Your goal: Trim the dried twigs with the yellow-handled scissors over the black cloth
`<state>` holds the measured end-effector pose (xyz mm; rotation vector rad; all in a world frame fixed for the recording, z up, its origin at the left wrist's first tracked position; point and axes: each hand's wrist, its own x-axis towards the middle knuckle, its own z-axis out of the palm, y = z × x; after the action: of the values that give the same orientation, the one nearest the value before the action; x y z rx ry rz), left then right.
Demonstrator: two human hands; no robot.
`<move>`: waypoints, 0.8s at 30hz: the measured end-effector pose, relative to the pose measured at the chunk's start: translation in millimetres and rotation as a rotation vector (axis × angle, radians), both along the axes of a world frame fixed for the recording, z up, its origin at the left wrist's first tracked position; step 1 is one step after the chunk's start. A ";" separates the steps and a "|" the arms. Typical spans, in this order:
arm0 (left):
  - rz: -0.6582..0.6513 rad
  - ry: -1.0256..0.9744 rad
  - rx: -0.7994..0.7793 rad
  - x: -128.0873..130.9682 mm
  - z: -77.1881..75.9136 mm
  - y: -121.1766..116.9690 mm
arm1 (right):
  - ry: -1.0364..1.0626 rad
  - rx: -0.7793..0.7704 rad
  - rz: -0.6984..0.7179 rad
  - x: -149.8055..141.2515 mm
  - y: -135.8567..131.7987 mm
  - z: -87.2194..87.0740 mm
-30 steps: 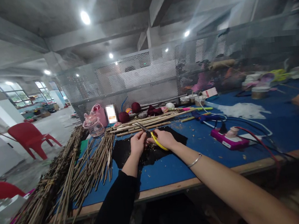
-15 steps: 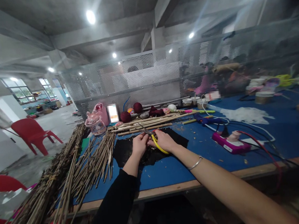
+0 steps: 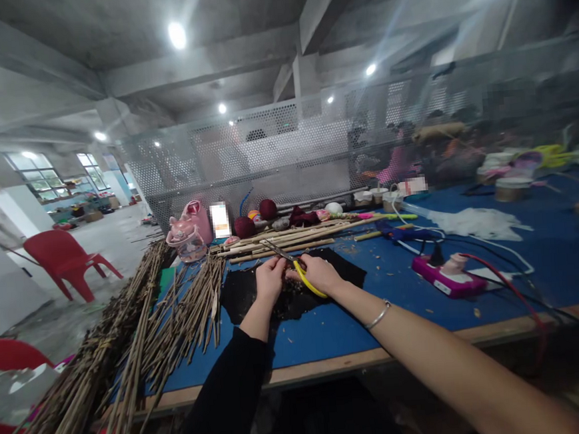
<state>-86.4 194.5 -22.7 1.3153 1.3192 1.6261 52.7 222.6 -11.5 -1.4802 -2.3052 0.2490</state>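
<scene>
My right hand [image 3: 323, 276] grips yellow-handled scissors [image 3: 311, 283], their metal blades angled up and to the left. Close beside it, my left hand [image 3: 270, 280] has its fingertips pinched near the blades; what they hold is too small and covered to make out. Both hands are over a black cloth [image 3: 344, 271] strewn with small brown scraps. To the left of the cloth, thin dry sticks [image 3: 189, 315] lie loose on the blue tabletop [image 3: 329, 337].
Bundled twigs [image 3: 99, 345] run along the table's left side. Behind my hands are peeled sticks [image 3: 291, 238], dark red yarn balls [image 3: 245, 226] and a pink jug [image 3: 197, 221]. A purple power strip [image 3: 447, 279] with cables sits to the right. A red chair [image 3: 62, 258] stands beyond.
Both hands stay in nearly the same place above the black cloth. The scissors' blades have shifted very slightly to the left.
</scene>
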 end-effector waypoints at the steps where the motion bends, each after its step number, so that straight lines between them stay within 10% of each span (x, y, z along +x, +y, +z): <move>1: 0.006 0.003 0.002 -0.2 0.5 -0.2 | -0.005 0.006 -0.001 -0.2 -0.7 0.8; 24: -0.071 -0.173 -0.027 1.7 0.0 1.5 | -0.016 0.152 0.053 1.1 3.8 -1.8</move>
<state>-84.7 196.0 -22.7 1.1650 1.1739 1.6283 53.8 226.4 -13.3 -1.3524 -2.3222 0.0750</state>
